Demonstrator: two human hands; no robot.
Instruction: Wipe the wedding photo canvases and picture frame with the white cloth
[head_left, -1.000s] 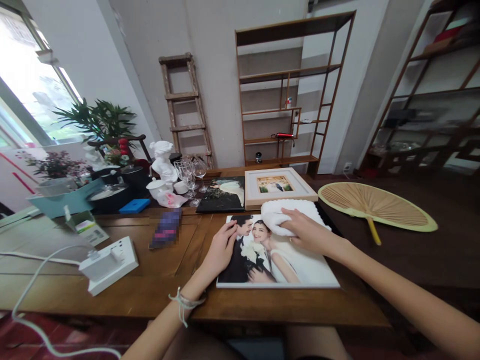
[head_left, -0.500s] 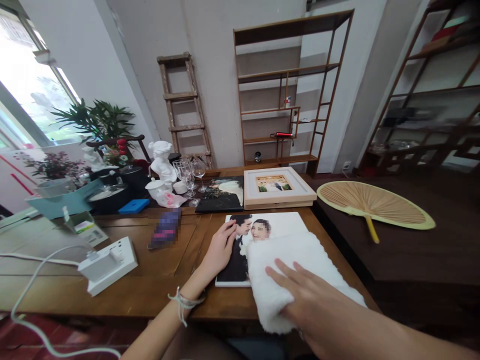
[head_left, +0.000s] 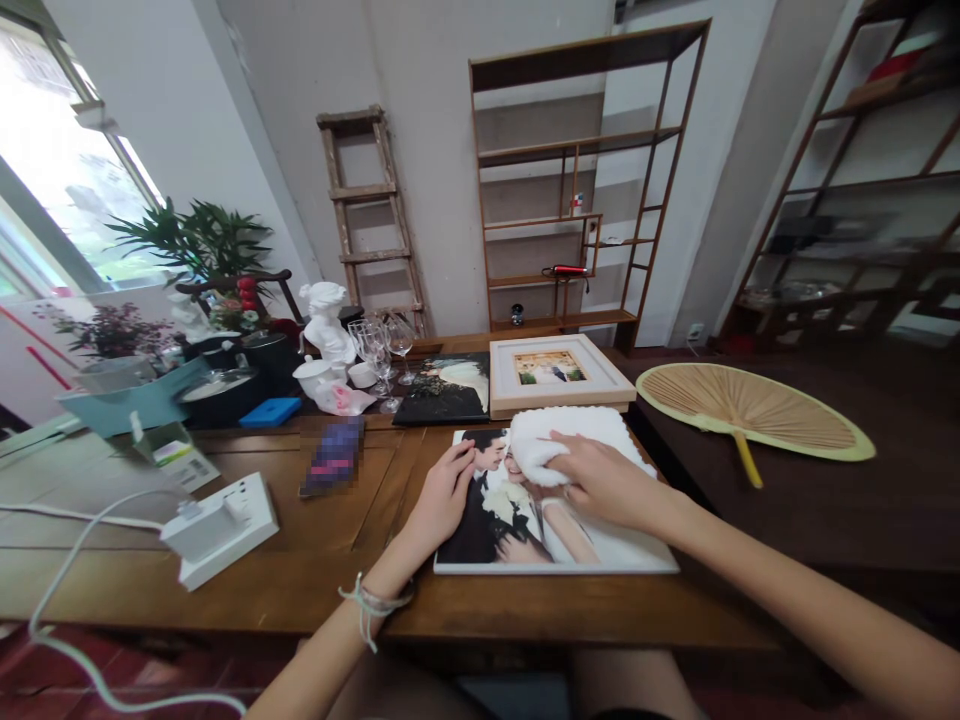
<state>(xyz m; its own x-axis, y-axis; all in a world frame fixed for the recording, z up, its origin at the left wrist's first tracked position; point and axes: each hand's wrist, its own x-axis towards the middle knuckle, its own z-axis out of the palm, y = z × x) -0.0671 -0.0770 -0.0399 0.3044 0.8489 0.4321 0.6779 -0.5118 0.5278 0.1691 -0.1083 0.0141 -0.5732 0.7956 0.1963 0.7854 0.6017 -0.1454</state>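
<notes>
Looking from the head camera, which gives the only view, I see 2 bare hands at work over a photo panel (head_left: 517, 545) showing 2 persons. This panel lies flat on the wooden desk (head_left: 480, 612), near its front edge. Just behind it is a framed picture (head_left: 596, 362), and beside that, on its left, a dark print (head_left: 442, 392).

The left hand (head_left: 441, 500) is loosely spread, with fingers almost straight and resting on the upper left part of the panel; it grips nothing. The right hand (head_left: 604, 478) has its fingers bent and closed upon a white cloth (head_left: 576, 424), which is bunched over the upper right part of the panel. Whether the far end of the cloth touches the framed picture, I cannot tell from this angle.

The step in hand I judge to be wiping. For doing it well, the left hand should press gently near the border, so the panel does not slide, and its fingertips should leave no new marks. The right hand should use a flat, soft fold of the cloth, with light and even pressure, in overlapping strokes from 1 edge to the other. At the far side care is needed, because a wide stroke could push the framed picture; the wine glasses (head_left: 384, 352) stand well apart from the cloth.
</notes>
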